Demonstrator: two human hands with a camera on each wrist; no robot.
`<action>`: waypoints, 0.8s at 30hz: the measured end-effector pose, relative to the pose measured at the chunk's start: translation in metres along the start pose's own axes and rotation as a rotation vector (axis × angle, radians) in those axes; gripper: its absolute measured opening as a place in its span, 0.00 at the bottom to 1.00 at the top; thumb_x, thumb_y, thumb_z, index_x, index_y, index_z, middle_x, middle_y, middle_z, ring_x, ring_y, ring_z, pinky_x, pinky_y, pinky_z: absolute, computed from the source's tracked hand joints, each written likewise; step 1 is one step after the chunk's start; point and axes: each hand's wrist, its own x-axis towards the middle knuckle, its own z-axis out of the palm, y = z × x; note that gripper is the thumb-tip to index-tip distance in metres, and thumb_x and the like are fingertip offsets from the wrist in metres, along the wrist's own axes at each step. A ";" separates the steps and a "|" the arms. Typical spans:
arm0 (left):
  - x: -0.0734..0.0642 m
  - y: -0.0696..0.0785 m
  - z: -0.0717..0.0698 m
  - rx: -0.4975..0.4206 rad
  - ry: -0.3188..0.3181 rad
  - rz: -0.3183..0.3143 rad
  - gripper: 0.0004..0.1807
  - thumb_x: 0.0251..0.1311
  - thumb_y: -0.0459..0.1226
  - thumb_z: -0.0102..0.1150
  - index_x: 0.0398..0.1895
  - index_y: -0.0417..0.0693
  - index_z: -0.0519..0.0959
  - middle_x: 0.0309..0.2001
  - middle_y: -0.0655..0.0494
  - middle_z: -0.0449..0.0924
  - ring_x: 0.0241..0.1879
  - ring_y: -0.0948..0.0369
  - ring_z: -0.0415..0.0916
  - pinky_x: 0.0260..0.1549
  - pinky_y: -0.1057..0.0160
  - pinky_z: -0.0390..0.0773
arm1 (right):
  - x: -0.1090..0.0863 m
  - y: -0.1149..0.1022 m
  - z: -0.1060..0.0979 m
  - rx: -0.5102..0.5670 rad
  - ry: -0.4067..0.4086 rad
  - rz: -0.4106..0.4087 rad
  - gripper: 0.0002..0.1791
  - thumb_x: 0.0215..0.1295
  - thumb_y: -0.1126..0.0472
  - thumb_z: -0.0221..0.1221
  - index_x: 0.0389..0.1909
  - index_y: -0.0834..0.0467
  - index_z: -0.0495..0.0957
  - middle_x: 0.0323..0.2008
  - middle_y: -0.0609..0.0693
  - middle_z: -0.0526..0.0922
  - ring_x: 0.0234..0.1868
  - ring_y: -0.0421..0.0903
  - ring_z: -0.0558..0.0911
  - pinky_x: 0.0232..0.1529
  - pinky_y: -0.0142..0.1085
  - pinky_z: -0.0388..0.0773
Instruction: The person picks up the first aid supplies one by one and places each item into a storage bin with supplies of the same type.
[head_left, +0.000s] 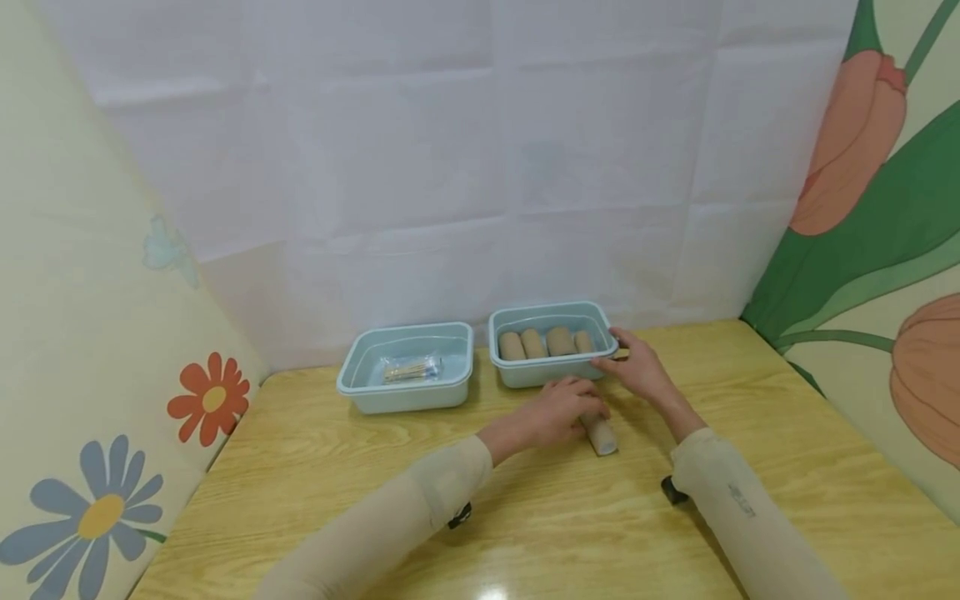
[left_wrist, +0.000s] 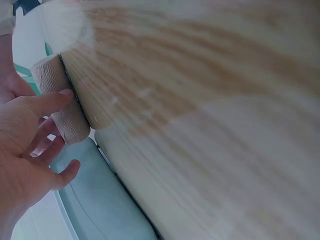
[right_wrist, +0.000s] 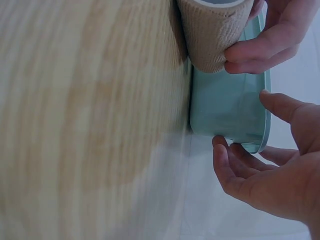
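On the table, a tan bandage roll lies on its side, its pale end facing me. My left hand holds it, the thumb on the near side and fingers along the far side, as the roll in the left wrist view shows. My right hand grips the right end of a light-blue bin. Its thumb touches the rim and its fingers lie against the end wall. Several tan rolls stand in a row inside this bin.
Left of that bin stands a second light-blue bin, holding a clear packet of cotton swabs. A white sheet hangs behind both bins. Flower-painted panels border the wooden table on both sides.
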 end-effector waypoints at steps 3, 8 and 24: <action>0.000 0.000 0.000 -0.005 0.005 -0.006 0.21 0.63 0.35 0.70 0.59 0.58 0.82 0.61 0.57 0.74 0.63 0.55 0.67 0.58 0.51 0.72 | 0.000 0.000 0.000 -0.003 0.002 0.002 0.44 0.71 0.58 0.65 0.77 0.70 0.53 0.70 0.72 0.64 0.60 0.69 0.75 0.55 0.54 0.79; -0.001 0.001 -0.002 0.000 0.023 -0.029 0.20 0.63 0.37 0.71 0.58 0.58 0.82 0.60 0.57 0.74 0.60 0.55 0.68 0.52 0.54 0.75 | 0.000 0.001 0.000 -0.002 0.009 -0.009 0.43 0.71 0.59 0.65 0.77 0.71 0.53 0.69 0.72 0.64 0.60 0.69 0.75 0.55 0.54 0.78; -0.003 0.000 -0.011 0.007 0.078 -0.055 0.22 0.65 0.41 0.68 0.60 0.46 0.78 0.55 0.54 0.77 0.53 0.58 0.75 0.53 0.64 0.75 | -0.003 -0.001 0.000 0.014 -0.007 -0.027 0.43 0.72 0.59 0.63 0.77 0.71 0.52 0.69 0.73 0.64 0.60 0.70 0.75 0.55 0.55 0.78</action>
